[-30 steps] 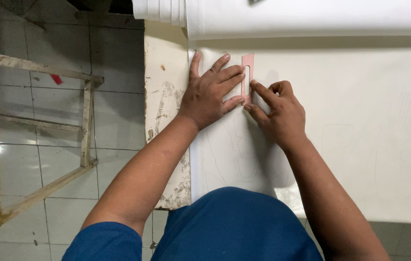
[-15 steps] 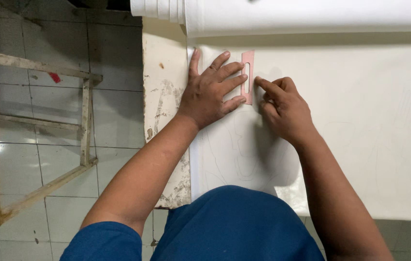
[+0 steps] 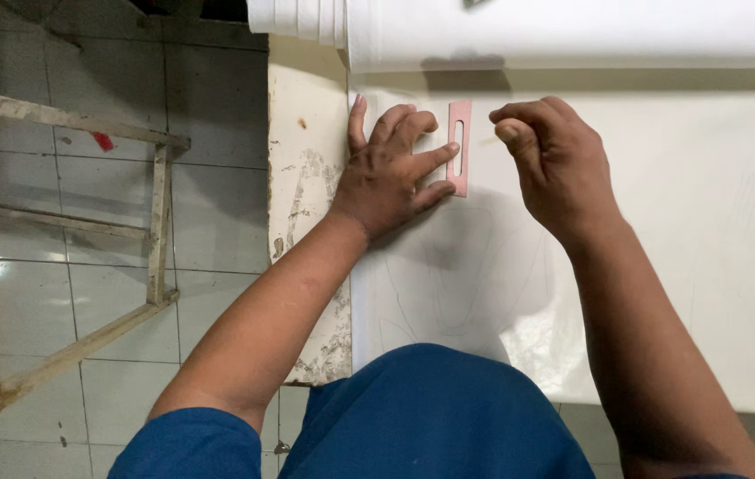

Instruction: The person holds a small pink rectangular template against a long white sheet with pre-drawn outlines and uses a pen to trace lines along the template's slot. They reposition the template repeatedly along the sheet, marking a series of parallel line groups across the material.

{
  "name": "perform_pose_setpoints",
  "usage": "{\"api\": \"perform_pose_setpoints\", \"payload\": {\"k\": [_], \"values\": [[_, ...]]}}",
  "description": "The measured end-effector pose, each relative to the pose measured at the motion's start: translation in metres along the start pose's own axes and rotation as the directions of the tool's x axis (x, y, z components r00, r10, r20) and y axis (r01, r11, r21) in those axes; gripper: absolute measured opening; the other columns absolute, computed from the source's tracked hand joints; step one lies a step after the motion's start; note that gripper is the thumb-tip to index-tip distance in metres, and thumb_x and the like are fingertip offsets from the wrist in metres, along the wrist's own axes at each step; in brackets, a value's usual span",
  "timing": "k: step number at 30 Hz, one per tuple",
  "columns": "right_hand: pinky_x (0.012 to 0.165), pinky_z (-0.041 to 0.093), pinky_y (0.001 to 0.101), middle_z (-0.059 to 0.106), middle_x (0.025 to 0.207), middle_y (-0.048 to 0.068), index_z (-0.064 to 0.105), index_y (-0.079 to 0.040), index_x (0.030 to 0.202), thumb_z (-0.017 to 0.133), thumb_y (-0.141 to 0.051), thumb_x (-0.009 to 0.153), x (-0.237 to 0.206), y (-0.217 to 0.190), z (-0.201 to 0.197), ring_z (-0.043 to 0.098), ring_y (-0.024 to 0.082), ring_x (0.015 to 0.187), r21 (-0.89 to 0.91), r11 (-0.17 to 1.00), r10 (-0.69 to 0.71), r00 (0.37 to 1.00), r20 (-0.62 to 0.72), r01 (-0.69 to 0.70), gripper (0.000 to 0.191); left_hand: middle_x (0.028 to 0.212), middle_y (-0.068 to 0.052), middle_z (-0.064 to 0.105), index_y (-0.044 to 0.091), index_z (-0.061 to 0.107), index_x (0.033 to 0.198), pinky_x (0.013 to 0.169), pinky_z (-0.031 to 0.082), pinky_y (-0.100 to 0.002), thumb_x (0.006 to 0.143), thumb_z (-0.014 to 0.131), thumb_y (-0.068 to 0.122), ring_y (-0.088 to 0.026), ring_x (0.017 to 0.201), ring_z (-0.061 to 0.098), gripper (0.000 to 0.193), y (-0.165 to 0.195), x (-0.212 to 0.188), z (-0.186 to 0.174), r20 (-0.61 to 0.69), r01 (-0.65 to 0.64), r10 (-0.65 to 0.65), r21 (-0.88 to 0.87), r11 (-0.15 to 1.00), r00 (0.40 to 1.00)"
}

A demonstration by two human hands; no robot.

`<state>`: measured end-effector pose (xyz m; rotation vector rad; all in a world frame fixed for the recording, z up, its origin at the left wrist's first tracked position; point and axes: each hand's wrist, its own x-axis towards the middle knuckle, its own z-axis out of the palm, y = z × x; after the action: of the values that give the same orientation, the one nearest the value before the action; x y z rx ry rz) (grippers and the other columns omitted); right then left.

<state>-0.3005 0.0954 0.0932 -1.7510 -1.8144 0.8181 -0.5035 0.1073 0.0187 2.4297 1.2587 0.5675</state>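
A white sheet (image 3: 661, 266) with faint drawn curves covers the worktable. On it lies a small pink rectangular template (image 3: 459, 146) with a narrow slot. My left hand (image 3: 391, 173) lies flat on the sheet, and its fingertips press on the template's left edge. My right hand (image 3: 550, 155) hovers just right of the template. Its fingers are pinched together, and a thin pale stick seems to poke out toward the template. It is too small to tell what it is.
A roll of white material (image 3: 573, 31) lies across the far edge of the table. The table's worn, peeling edge (image 3: 306, 204) shows left of the sheet. A rough wooden frame (image 3: 67, 257) stands on the grey tiled floor at the left.
My right hand has lifted off the template's right edge and drawn back to the right. My left hand still holds the template in the same place.
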Motion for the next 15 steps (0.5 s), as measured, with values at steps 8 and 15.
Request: {"api": "perform_pose_setpoints", "payload": {"k": [8, 15], "values": [[0.077, 0.055, 0.0429, 0.073, 0.106, 0.016, 0.064, -0.002, 0.112, 0.065, -0.023, 0.107, 0.023, -0.017, 0.013, 0.07, 0.033, 0.091, -0.122, 0.99, -0.06, 0.993, 0.103, 0.072, 0.021, 0.121, 0.001, 0.051, 0.034, 0.073, 0.125, 0.124, 0.011, -0.059, 0.085, 0.079, 0.053, -0.021, 0.127, 0.046, 0.045, 0.0, -0.001, 0.0, -0.011, -0.003, 0.003, -0.005, 1.0, 1.0], [0.076, 0.053, 0.0446, 0.072, 0.103, 0.016, 0.066, -0.002, 0.11, 0.066, -0.022, 0.107, 0.024, -0.023, 0.013, 0.069, 0.036, 0.09, -0.208, 0.966, -0.138, 0.986, 0.094, 0.155, 0.02, 0.121, 0.002, 0.052, 0.034, 0.073, 0.126, 0.125, 0.012, -0.057, 0.085, 0.081, 0.05, -0.02, 0.127, 0.047, 0.044, 0.001, -0.002, 0.001, -0.028, 0.003, -0.003, -0.006, 1.0, 1.0]]}}
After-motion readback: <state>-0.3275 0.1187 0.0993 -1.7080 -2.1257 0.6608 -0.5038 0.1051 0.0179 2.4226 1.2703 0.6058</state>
